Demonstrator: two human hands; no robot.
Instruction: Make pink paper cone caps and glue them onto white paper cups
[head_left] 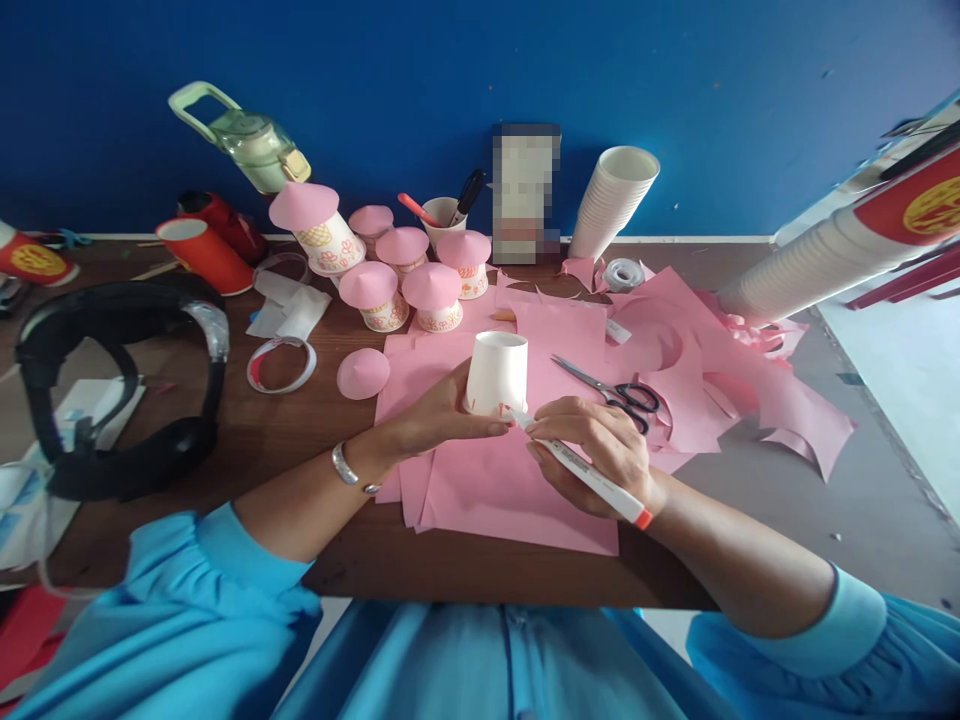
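My left hand (442,415) grips a white paper cup (496,370) that stands upside down, rim toward me. A few small red marks show low on the cup, near its rim. Between the fingers of my right hand (592,450) is a white marker (596,480) with an orange-red end, its tip at the cup's lower edge. Pink paper sheets (525,500) lie beneath both hands. Just right of the cup are scissors (607,388) with black handles. A loose pink paper cone (364,374) lies to the left.
Several decorated cups with pink cone tops (433,290) stand behind my left hand. Further back are a cup of pens (444,222), stacked white cups (615,200) and a green bottle (255,145). Tape rolls (282,364), a black headband-like device (124,390) and pink scraps (712,370) lie around.
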